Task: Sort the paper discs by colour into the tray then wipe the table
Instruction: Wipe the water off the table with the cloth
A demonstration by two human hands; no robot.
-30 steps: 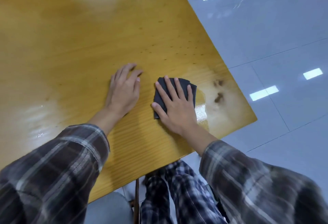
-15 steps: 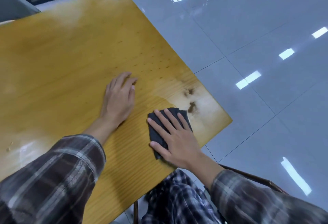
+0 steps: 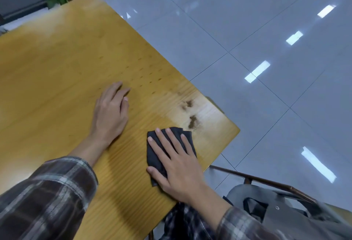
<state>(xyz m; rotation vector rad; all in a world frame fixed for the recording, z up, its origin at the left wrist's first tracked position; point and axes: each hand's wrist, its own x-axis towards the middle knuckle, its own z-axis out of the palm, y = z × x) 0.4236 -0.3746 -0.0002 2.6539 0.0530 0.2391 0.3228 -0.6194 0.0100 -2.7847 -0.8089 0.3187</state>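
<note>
Right hand (image 3: 179,165): fingers spread, pressed flat on dark cloth (image 3: 154,156) | Cloth: on table (image 3: 57,87), near right corner, just beside brown stains (image 3: 192,119) | Left hand (image 3: 111,114): flat on table, fingers together, holding nothing.

The yellow wooden table (image 3: 57,68) has fine grain and rows of small dark marks. Near its right corner is a pale patch with brown stains (image 3: 192,120). A dark cloth (image 3: 153,158) lies flat just beside them under the right hand (image 3: 179,169) — the left hand (image 3: 110,118) rests palm-down on bare wood nearby.
</note>
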